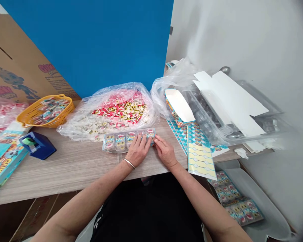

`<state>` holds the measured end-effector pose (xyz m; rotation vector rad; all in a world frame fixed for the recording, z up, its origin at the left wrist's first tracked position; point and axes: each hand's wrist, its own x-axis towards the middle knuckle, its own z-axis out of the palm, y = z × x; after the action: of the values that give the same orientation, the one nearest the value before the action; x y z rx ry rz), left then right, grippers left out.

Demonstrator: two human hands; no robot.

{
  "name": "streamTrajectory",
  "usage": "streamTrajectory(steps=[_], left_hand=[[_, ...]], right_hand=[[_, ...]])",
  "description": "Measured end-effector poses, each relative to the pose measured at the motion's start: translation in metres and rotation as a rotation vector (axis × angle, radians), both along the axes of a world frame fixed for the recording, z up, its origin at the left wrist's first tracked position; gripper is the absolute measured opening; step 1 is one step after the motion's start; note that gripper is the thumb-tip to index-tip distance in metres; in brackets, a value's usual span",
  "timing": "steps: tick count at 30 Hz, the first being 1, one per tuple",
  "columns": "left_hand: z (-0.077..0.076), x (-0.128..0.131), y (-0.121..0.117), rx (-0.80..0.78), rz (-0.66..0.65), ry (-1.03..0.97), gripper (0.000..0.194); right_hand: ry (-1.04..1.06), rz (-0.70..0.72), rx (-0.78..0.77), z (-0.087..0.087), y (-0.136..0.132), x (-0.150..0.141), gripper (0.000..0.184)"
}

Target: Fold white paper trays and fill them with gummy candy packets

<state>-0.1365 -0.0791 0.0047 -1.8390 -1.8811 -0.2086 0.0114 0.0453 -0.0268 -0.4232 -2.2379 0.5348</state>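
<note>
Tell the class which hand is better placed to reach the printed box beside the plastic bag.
Probably the right hand: its fingers rest on the right end of the tray, closest to the box. The left hand lies farther away, on the tray's middle.

The left hand (138, 151) and right hand (165, 153) sit side by side near the middle of the view, palms down, close together but not touching. The bare left forearm (86, 191) runs in from about 7 o'clock, and the bare right forearm (199, 198) from about 5 o'clock. The left fingers (141, 139) lie flat and slightly spread, pointing toward 1 o'clock. The right fingers (158, 140) slope toward 11 o'clock, their tips pressed down. A thin metal bangle (129, 163) circles the left wrist (125, 167), while the right wrist (173, 166) bends gently where it meets the hand.
</note>
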Motion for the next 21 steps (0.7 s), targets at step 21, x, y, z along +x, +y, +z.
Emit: streamTrajectory(steps=[21], left_hand=[[0.006,0.034,0.003,-0.085,0.167,-0.103,0.042]], right_hand=[[-0.119,0.047,0.168,0.055,-0.002,0.002,0.030]])
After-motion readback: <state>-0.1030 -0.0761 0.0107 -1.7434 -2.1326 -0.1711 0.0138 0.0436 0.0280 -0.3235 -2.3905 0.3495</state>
